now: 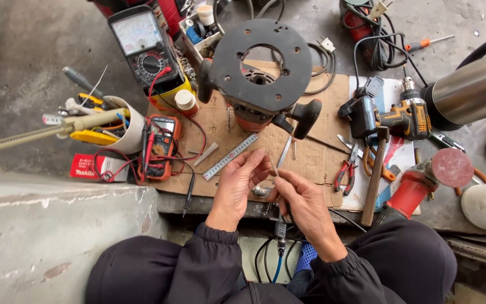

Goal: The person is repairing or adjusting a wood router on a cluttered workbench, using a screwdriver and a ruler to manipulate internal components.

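Observation:
My left hand [236, 188] and my right hand [304, 202] meet over the front edge of a sheet of cardboard [316, 155]. The fingertips of both pinch a thin metal piece [275, 171] between them. Under the hands lies a small silvery part [261, 191]. A black cable with a plug [280, 229] hangs below my right hand. Just beyond the hands stands an upturned router with a black round base [261, 62] and two black knobs. A steel ruler [230, 156] lies on the cardboard left of my left hand.
An analogue meter [142, 45] and an orange digital meter [160, 147] with red leads sit at the left, beside a white tub of tools [127, 125]. At the right are a cordless drill [403, 118], a hammer [374, 177], red pliers [346, 171], a red grinder [423, 183] and a steel cylinder [471, 90].

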